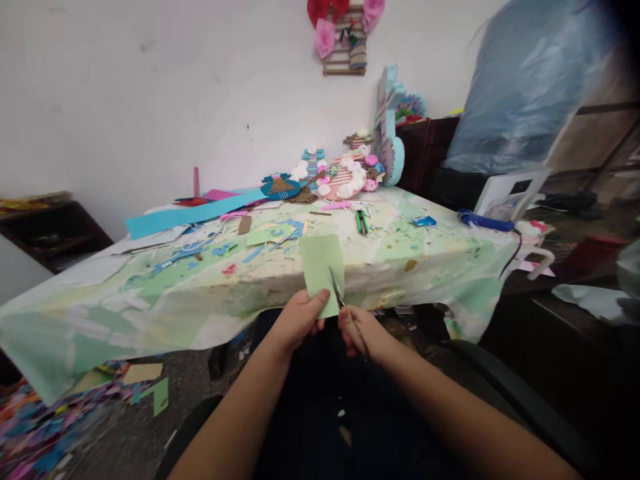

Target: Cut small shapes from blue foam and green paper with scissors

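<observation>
A light green sheet of paper (320, 260) is held upright in front of the table's near edge. My left hand (303, 315) pinches its lower part, thumb on the near face and fingers behind. My right hand (364, 330) is closed around a pair of scissors (339, 292). The scissor blades point up and to the left, lying over the right part of the sheet. Whether they have cut into the paper I cannot tell. The handles are partly hidden by my fingers.
A patterned cloth covers the table (400, 267), strewn with paper scraps. Farther back lie a green-and-black cutter (361, 222), a blue strip (195, 215) and paper crafts (345, 177). A blue glue gun (485, 221) sits at the right edge. Scraps (75, 427) cover the floor at left.
</observation>
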`<control>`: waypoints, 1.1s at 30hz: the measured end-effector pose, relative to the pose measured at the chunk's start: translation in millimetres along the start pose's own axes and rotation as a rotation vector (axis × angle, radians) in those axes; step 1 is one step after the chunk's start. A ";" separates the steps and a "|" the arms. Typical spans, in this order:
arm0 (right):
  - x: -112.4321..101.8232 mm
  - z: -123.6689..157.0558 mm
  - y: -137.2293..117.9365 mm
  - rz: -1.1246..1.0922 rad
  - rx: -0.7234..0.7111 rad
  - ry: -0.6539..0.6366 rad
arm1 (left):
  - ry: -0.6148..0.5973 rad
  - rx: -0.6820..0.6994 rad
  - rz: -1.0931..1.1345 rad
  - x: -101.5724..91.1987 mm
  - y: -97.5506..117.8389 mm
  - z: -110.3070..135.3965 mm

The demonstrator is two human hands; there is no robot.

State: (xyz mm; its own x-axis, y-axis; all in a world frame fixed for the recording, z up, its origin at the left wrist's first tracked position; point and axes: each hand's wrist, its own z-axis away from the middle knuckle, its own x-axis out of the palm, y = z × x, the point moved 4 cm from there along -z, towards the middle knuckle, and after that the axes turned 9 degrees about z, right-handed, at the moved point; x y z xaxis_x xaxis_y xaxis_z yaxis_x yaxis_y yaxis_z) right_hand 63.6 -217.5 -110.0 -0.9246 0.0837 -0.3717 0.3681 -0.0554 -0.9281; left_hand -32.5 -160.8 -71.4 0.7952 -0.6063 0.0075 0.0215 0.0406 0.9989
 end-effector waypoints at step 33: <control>-22.6 15.3 34.1 -0.177 -0.045 -0.066 | 0.075 -0.047 -0.120 -43.8 28.0 12.7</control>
State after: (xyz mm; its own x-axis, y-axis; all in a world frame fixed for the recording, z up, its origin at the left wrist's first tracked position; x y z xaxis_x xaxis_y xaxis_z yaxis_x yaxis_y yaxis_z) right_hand 95.5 -236.5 -132.9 -0.9792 0.0230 -0.2018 0.2018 -0.0009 -0.9794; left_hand -74.4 -143.2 -43.2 0.8283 -0.5480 -0.1167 0.1460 0.0100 0.9892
